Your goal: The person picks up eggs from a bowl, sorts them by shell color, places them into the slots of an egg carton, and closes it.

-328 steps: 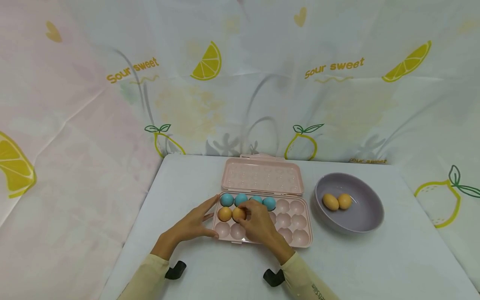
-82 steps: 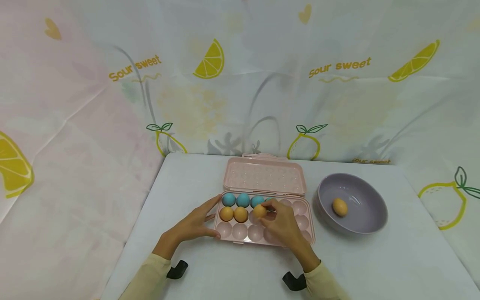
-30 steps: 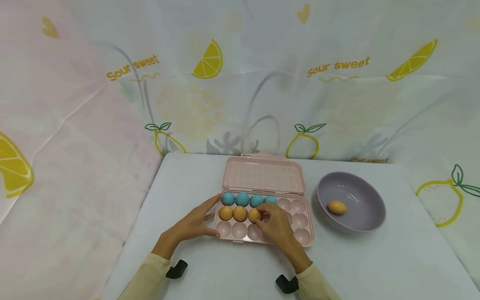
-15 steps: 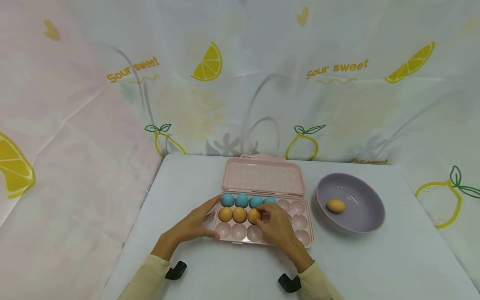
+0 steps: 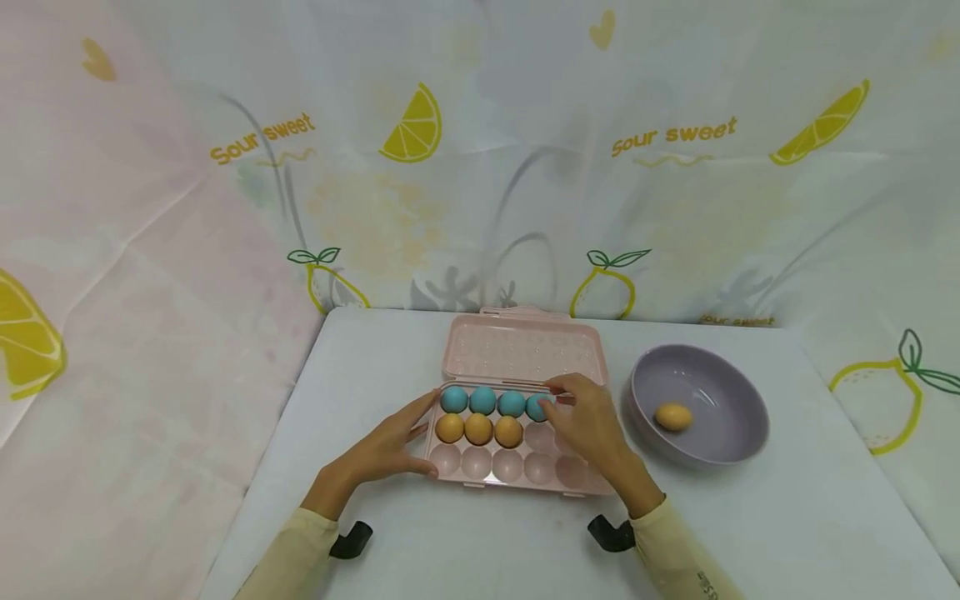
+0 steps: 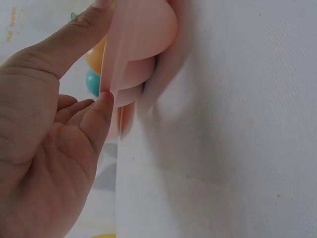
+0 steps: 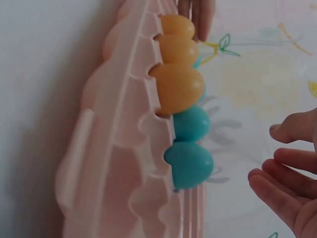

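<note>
An open pink egg tray (image 5: 540,468) lies mid-table with its lid (image 5: 525,354) folded back. Its back row holds several blue eggs (image 5: 482,400), and three orange eggs (image 5: 478,428) fill the left of the middle row. My right hand (image 5: 592,421) hovers over the tray's right part beside the rightmost blue egg (image 5: 537,407), fingers relaxed and empty; the right wrist view shows these fingers (image 7: 290,168) apart from the eggs (image 7: 181,87). My left hand (image 5: 382,446) rests flat against the tray's left end, thumb and finger touching the rim (image 6: 111,74).
A grey-purple bowl (image 5: 720,450) stands right of the tray with one orange egg (image 5: 672,417) inside. A lemon-print cloth hangs behind and at both sides of the white table (image 5: 787,517). The tray's right and front cells hold nothing.
My right hand let go of the third orange egg, now seated in the middle row, and drew back to the right. The left hand stayed put. The bowl has gone from two eggs to one.
</note>
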A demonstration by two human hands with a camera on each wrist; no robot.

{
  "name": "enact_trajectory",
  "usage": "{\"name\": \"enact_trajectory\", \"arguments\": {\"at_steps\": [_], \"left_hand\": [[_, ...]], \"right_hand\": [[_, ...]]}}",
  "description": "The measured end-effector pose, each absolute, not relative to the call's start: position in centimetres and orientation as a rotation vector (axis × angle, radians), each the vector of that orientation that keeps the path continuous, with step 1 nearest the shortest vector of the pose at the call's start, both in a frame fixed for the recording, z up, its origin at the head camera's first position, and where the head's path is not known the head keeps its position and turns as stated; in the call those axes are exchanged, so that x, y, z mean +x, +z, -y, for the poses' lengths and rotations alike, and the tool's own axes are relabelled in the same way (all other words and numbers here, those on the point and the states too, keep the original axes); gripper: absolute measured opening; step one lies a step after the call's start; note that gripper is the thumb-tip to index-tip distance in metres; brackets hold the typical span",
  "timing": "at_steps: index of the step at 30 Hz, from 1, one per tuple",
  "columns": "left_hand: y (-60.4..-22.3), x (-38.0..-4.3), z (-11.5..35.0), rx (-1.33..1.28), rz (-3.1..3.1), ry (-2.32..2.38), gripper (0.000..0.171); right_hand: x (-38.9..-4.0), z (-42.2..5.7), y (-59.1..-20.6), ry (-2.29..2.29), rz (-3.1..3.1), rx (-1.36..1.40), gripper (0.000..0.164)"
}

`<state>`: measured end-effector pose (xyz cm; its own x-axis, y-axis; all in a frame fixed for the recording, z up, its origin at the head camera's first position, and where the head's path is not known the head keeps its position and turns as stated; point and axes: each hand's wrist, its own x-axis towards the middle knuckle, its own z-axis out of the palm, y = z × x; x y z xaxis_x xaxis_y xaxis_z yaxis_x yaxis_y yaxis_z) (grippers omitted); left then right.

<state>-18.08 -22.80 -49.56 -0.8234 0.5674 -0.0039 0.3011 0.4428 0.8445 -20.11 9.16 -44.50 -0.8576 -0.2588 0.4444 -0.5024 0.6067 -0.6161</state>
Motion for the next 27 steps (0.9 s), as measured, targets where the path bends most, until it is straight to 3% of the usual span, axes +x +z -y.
{"name": "enact_trajectory", "arguments": {"at_steps": [11, 27], "left_hand": [[-49.7, -18.1, 22.8, 0.719, -2.397, 1.34, 0.115], [-49.8, -18.0, 22.9, 0.715, -2.405, 1.342, 0.114]], "right_hand": [[-22.0, -14.6, -42.1, 0.939, 2.551, 0.459, 0.028], [-21.6, -21.8, -42.3, 0.695, 2.733, 0.357, 0.031]]}}
